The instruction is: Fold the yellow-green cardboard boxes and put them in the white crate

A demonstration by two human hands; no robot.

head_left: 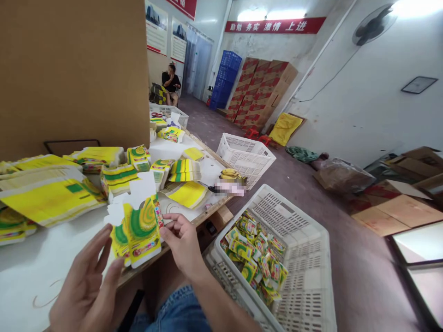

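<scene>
My right hand (pixel 182 242) pinches the right edge of a small bunch of flat printed cartons (pixel 143 230), yellow with green swirls and white flaps on top. It is held upright at the near edge of the white table (pixel 20 276). My left hand (pixel 86 276) is beside the bunch's left edge, thumb and fingers spread apart; whether the fingertips touch the card I cannot tell. Behind the bunch, more yellow-green carton stacks (pixel 119 180) stand on the table. A large pile of flat yellow cartons (pixel 51 193) lies to the left.
A white plastic crate (pixel 308 258) holding many small folded cartons (pixel 256 253) is at my right. Another white crate (pixel 247 154) stands beyond it. Bananas (pixel 231 174) lie at the table's edge. A big cardboard sheet (pixel 72 74) rises at left. A person (pixel 170 83) sits far back.
</scene>
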